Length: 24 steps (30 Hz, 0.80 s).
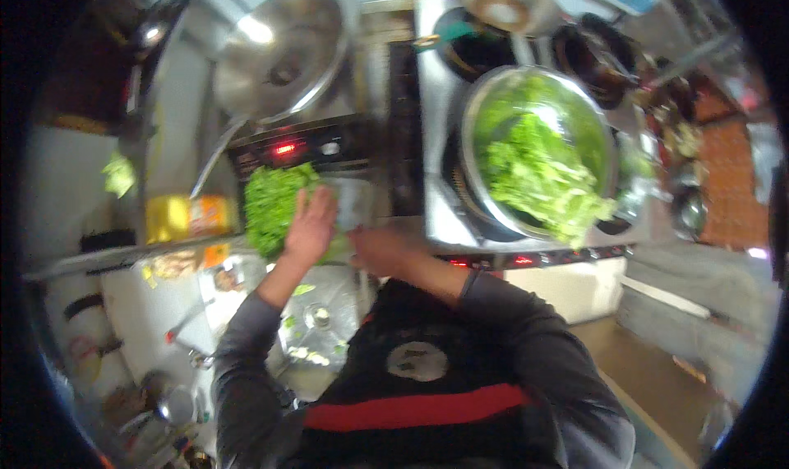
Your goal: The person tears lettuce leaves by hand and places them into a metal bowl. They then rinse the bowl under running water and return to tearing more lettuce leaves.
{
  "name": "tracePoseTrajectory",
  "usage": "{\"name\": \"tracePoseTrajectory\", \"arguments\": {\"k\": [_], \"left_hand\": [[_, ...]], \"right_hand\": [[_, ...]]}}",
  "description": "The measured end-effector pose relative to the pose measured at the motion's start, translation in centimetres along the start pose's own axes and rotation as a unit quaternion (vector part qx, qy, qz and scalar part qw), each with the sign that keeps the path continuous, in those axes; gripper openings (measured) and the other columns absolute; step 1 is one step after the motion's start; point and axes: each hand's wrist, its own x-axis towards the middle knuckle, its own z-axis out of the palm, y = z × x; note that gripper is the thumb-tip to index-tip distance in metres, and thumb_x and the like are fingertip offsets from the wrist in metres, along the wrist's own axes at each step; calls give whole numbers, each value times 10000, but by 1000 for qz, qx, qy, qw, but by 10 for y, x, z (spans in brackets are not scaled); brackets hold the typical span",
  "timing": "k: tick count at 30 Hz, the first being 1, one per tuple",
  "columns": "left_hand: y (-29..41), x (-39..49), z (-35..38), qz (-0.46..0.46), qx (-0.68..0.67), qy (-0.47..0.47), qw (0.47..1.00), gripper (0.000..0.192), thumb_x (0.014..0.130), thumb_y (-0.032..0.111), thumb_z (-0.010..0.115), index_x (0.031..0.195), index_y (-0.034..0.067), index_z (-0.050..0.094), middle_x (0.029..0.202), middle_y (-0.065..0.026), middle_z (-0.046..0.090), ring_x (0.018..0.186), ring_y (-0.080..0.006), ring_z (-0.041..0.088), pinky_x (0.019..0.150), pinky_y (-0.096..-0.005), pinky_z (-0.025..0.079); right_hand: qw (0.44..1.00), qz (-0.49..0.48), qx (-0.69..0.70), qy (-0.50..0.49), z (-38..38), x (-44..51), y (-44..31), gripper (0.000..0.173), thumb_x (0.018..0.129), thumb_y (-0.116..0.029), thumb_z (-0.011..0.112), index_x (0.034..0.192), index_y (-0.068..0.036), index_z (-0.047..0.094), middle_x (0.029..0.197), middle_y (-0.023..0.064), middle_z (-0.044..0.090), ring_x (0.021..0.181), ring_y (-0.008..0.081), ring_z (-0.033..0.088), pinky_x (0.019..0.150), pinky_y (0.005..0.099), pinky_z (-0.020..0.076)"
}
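Note:
My left hand (pixel 313 225) rests on the right side of a bunch of green leaf lettuce (pixel 274 207), fingers pointing away from me. My right hand (pixel 385 250), blurred, is just to the right near the lettuce's stem end; whether it holds something cannot be made out. Below both hands lies a metal sink basin (pixel 330 290) with leaf scraps around its drain. A large metal pot (pixel 471 154) at the right holds more lettuce leaves (pixel 542 173), some hanging over its near rim.
A wok (pixel 277 56) with a long handle sits on a cooker at the upper left. A yellow bottle (pixel 169 218) lies left of the lettuce. Pans (pixel 505 3) stand behind the pot. Control panels with red displays edge the cookers.

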Motion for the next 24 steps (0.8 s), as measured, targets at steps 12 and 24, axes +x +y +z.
{"name": "tracePoseTrajectory", "arguments": {"k": [12,24], "left_hand": [[64,-58,-42,-115,-371,155,908,523,807,119,730,1294,20,567,1382,-182,534,1361,-395,446,1209,-587,216],[124,-72,-63,-218,-435,165,858,422,859,118,693,1258,28,592,1331,-170,594,1262,-385,541,1176,-579,274]], "right_hand": [[941,137,-154,269,-264,-230,43,333,839,-26,672,1170,-57,668,1163,171,690,1086,337,665,956,398,526],[953,157,-198,168,-313,-220,168,217,851,-211,652,886,-5,711,859,269,663,849,458,632,772,497,513]]}}
